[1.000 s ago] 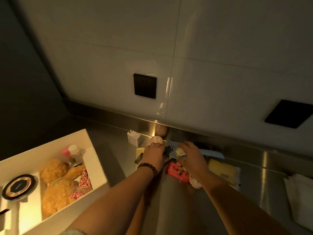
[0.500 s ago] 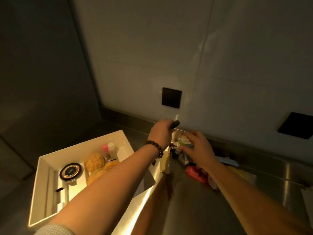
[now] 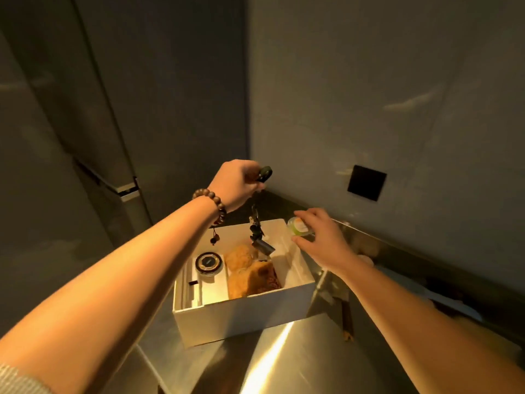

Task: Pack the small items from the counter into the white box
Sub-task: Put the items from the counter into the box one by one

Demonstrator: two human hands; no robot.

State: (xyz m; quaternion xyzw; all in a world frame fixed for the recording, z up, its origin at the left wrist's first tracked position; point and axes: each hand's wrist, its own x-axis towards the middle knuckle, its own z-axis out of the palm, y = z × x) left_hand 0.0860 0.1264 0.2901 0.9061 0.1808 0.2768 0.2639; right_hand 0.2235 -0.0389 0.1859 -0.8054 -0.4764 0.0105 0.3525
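The white box stands on the steel counter with a brown plush bear and a round black charger inside. My left hand, a bead bracelet on its wrist, grips a dark key fob high above the box; a bunch of dark keys and charms dangles from it down over the box's far side. My right hand holds a small round jar with a green and white lid at the box's far right corner.
The steel counter runs along a grey wall with a black square socket plate. More small items lie blurred on the counter at the right behind my right arm. A tall cabinet or fridge door with a handle stands to the left.
My view swung left and the box now sits centre. My left hand rose with the key bunch over the box. My right hand carried the small jar from the counter pile to the box's corner.
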